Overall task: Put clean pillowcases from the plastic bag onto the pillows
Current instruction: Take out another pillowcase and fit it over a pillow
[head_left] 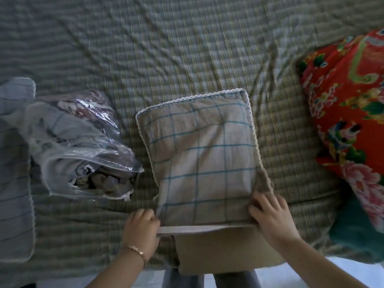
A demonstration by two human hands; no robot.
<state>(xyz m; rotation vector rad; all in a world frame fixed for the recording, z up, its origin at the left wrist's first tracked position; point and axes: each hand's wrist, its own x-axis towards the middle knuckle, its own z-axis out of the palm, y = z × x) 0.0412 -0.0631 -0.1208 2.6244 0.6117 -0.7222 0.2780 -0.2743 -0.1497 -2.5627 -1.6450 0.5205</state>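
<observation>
Left hand (141, 224) clenched on the pillowcase (203, 154) hem, near-left corner. Right hand (272, 217) on the near-right corner, fingers bent over the cloth; gripping or just pressing, can't tell. Pillowcase covers most of the pillow (220, 250), tan end sticking out toward me. Plastic bag (83, 146) lies left of it on the bed (187, 48).

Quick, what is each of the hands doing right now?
Left hand: grips the open edge of the pillowcase.
Right hand: fingers curled on the same edge, at the other corner.
</observation>
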